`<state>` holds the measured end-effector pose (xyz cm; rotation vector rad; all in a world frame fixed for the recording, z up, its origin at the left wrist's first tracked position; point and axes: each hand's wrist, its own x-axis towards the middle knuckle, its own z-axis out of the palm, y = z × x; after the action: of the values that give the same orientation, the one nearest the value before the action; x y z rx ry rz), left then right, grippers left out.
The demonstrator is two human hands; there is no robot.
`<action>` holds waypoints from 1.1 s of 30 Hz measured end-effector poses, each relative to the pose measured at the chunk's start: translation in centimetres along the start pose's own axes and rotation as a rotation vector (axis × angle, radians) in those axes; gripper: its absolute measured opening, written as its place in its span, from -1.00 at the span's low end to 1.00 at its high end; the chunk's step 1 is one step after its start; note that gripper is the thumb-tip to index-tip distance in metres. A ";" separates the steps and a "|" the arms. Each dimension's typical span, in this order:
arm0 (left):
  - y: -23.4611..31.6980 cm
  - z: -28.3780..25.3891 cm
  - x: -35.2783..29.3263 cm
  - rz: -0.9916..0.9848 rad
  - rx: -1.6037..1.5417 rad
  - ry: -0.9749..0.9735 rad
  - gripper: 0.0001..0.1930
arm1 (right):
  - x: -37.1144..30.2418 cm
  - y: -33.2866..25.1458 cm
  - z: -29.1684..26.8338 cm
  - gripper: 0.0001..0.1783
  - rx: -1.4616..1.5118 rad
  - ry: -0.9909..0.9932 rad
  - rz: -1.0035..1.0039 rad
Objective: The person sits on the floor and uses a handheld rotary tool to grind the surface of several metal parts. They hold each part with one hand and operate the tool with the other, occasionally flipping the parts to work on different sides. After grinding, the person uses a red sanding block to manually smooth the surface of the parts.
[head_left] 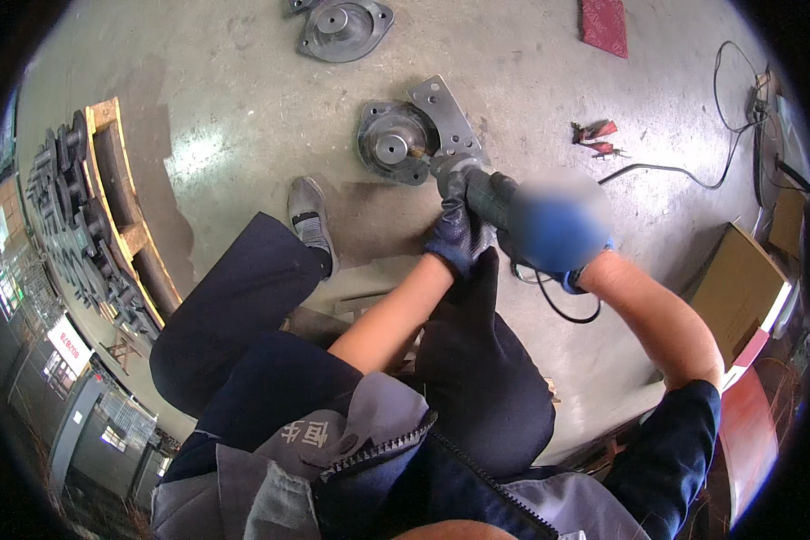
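Observation:
An angle grinder [492, 198] with a dark body slants across in front of me. Its head rests at the lower edge of a flat steel plate with holes [443, 115]. My left hand [456, 236], in a dark blue work glove, is closed around the grinder's front part. At the tool's rear is my right hand [562, 229], in a blue glove; a blurred patch hides most of it. The plate lies against a round metal casting [389, 144] with a raised central boss, on the floor. The grinder's disc cannot be made out.
A second casting [344, 29] lies farther off. Red-handled pliers or clamps [596, 137] sit to the right, near a black cable [670, 169]. At far right stands a cardboard box [738, 288]. A wooden pallet [121, 198] with several dark metal parts is on the left.

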<state>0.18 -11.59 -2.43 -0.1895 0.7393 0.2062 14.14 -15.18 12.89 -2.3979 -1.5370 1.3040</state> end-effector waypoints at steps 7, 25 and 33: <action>3.3 -0.1 -1.5 -0.084 0.287 0.174 -0.26 | -0.3 -1.7 4.8 -0.47 0.169 0.236 0.065; 3.7 1.0 -3.1 -0.191 0.605 0.371 -0.23 | -2.6 -2.3 7.6 -0.32 0.593 0.191 0.240; 2.7 3.1 -1.6 0.001 0.305 0.391 -0.34 | -1.0 -0.1 3.7 -0.20 0.600 -0.020 0.148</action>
<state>0.37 -8.42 0.63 0.0643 1.1482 0.0540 11.59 -17.35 11.12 -2.1291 -0.8092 1.5390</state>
